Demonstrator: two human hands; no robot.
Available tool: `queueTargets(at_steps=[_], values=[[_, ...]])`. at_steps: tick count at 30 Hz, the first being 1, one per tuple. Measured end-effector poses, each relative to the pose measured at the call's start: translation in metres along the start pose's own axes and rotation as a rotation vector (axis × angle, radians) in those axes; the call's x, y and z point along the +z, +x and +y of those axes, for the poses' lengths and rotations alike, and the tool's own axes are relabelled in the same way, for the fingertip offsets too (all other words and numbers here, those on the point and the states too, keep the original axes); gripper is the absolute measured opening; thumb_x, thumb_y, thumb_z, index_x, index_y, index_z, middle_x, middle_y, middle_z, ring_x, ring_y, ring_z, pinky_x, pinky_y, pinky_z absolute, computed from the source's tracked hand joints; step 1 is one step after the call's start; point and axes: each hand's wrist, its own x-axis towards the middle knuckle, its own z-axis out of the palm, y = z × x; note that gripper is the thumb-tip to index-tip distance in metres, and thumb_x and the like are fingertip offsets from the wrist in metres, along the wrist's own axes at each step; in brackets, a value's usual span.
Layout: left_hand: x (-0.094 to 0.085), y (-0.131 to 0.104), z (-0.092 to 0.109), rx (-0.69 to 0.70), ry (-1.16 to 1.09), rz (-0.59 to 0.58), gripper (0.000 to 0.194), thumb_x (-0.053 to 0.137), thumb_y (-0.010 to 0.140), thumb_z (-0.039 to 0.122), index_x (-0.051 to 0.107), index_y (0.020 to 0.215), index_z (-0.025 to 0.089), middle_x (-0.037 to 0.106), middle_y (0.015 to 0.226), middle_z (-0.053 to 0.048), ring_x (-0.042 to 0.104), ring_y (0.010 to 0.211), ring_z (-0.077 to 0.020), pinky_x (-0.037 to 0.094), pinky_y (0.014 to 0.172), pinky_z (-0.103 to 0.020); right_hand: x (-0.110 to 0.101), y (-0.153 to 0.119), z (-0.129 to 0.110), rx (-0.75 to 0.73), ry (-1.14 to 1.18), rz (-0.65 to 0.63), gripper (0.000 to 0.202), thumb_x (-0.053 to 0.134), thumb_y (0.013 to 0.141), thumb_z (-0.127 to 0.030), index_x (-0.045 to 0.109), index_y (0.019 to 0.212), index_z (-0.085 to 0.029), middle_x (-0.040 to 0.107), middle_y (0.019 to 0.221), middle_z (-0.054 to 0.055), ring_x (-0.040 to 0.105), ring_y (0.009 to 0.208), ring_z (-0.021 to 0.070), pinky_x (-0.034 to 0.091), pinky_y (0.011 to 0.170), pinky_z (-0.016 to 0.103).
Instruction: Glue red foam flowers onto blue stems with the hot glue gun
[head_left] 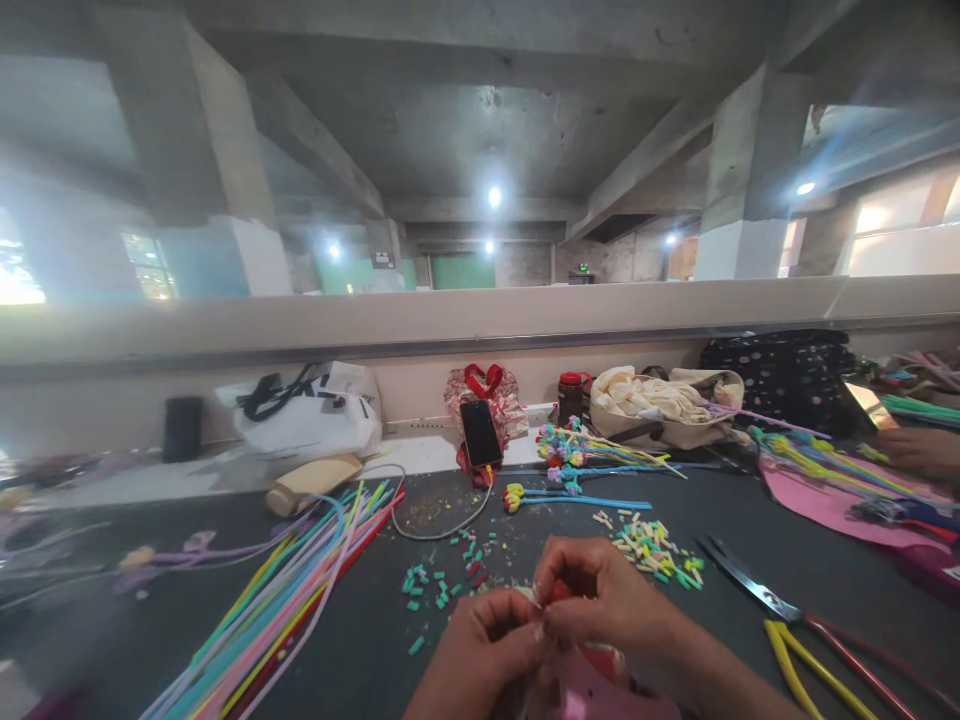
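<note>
Both my hands meet at the bottom centre of the head view, fingertips pinched together. My left hand (491,650) is closed, its thumb and finger pressed at a small whitish bit. My right hand (607,600) is closed too, beside something red that is partly hidden by its fingers. What exactly each pinch holds is too small to make out. Below them shows a pink piece (600,695). Small green cut pieces (427,585) lie left of my hands, and a pile of cream, yellow and green pieces (652,548) lies to the right.
Long coloured stems (277,610) lie at left. Finished-looking flower stems (577,500) lie beyond my hands, near a propped phone (481,434) and its cable. Long-nosed pliers (757,590) and yellow-handled tool (802,670) lie right. Another person's hand (919,450) is at far right.
</note>
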Motion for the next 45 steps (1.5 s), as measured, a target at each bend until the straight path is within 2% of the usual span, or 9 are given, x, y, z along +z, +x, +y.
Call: queueTargets(at_steps=[4, 7, 10, 13, 16, 23, 33, 40, 45], values=[[0.002, 0.000, -0.001, -0.009, -0.020, -0.008, 0.032, 0.076, 0.045, 0.036, 0.055, 0.051, 0.013, 0.055, 0.039, 0.000, 0.047, 0.036, -0.0089, 0.035, 0.044, -0.020, -0.003, 0.002, 0.003, 0.000, 0.056, -0.060, 0.015, 0.065, 0.056, -0.011, 0.060, 0.069, -0.015, 0.050, 0.056, -0.007, 0.044, 0.048, 0.0056, 0.033, 0.044, 0.015], [0.000, 0.001, 0.000, -0.020, -0.058, -0.026, 0.031, 0.076, 0.047, 0.036, 0.055, 0.051, 0.014, 0.055, 0.039, 0.000, 0.046, 0.036, -0.0085, 0.035, 0.043, -0.020, -0.010, 0.005, 0.005, -0.058, 0.145, -0.094, 0.037, 0.069, 0.059, -0.033, 0.060, 0.091, -0.016, 0.057, 0.066, -0.003, 0.049, 0.051, 0.0074, 0.035, 0.045, 0.017], [-0.007, 0.002, 0.000, -0.063, -0.074, -0.019, 0.030, 0.073, 0.052, 0.037, 0.055, 0.052, 0.013, 0.053, 0.039, 0.001, 0.042, 0.032, -0.0055, 0.029, 0.037, -0.017, -0.019, 0.011, 0.008, -0.098, 0.104, 0.032, 0.039, 0.053, 0.075, -0.045, 0.057, 0.101, -0.016, 0.061, 0.074, 0.002, 0.052, 0.046, 0.0072, 0.031, 0.037, 0.015], [-0.013, 0.003, -0.001, -0.093, -0.130, 0.005, 0.027, 0.071, 0.056, 0.035, 0.057, 0.056, 0.012, 0.053, 0.041, 0.001, 0.041, 0.032, -0.0047, 0.026, 0.035, -0.016, -0.025, 0.015, 0.011, -0.044, 0.062, 0.133, 0.031, 0.049, 0.079, -0.042, 0.061, 0.088, -0.014, 0.062, 0.066, 0.002, 0.050, 0.040, 0.0059, 0.025, 0.033, 0.015], [-0.015, 0.003, 0.001, -0.108, -0.190, -0.008, 0.023, 0.070, 0.057, 0.031, 0.059, 0.061, 0.012, 0.055, 0.043, 0.001, 0.044, 0.034, -0.0055, 0.028, 0.037, -0.015, -0.022, 0.015, 0.016, -0.026, 0.100, 0.066, 0.025, 0.063, 0.069, -0.032, 0.061, 0.088, -0.015, 0.063, 0.070, 0.001, 0.052, 0.048, 0.0072, 0.034, 0.040, 0.016], [-0.013, 0.005, -0.004, -0.114, -0.170, -0.128, 0.029, 0.065, 0.062, 0.035, 0.054, 0.050, 0.012, 0.050, 0.039, 0.001, 0.043, 0.034, -0.0061, 0.031, 0.039, -0.017, -0.001, 0.010, 0.017, 0.001, 0.104, 0.053, 0.045, 0.062, 0.057, -0.005, 0.059, 0.100, -0.018, 0.060, 0.075, -0.003, 0.051, 0.057, 0.0071, 0.039, 0.054, 0.019], [-0.011, 0.006, -0.005, -0.083, -0.130, -0.034, 0.032, 0.070, 0.055, 0.037, 0.049, 0.049, 0.013, 0.047, 0.036, 0.004, 0.031, 0.027, -0.0021, 0.019, 0.031, -0.015, -0.002, 0.013, 0.013, -0.041, 0.066, 0.040, 0.036, 0.059, 0.065, -0.013, 0.057, 0.100, -0.018, 0.058, 0.074, -0.002, 0.052, 0.059, 0.0090, 0.040, 0.052, 0.020], [-0.023, -0.003, 0.020, -0.055, -0.220, 0.111, 0.024, 0.071, 0.055, 0.025, 0.050, 0.055, 0.013, 0.047, 0.039, 0.006, 0.035, 0.030, -0.0002, 0.018, 0.032, -0.011, -0.020, -0.023, 0.011, 0.018, -0.503, 0.051, 0.011, 0.053, 0.073, -0.024, 0.059, 0.067, -0.017, 0.056, 0.060, -0.001, 0.051, 0.056, 0.0120, 0.036, 0.051, 0.022], [-0.022, 0.008, 0.004, -0.069, -0.017, 0.089, 0.022, 0.065, 0.060, 0.031, 0.051, 0.060, 0.014, 0.054, 0.047, 0.004, 0.037, 0.033, -0.0028, 0.021, 0.034, -0.014, -0.011, -0.065, 0.018, 0.011, -1.011, -0.016, 0.023, 0.058, 0.067, -0.031, 0.058, 0.088, -0.021, 0.057, 0.088, 0.003, 0.052, 0.075, 0.0175, 0.037, 0.063, 0.025]])
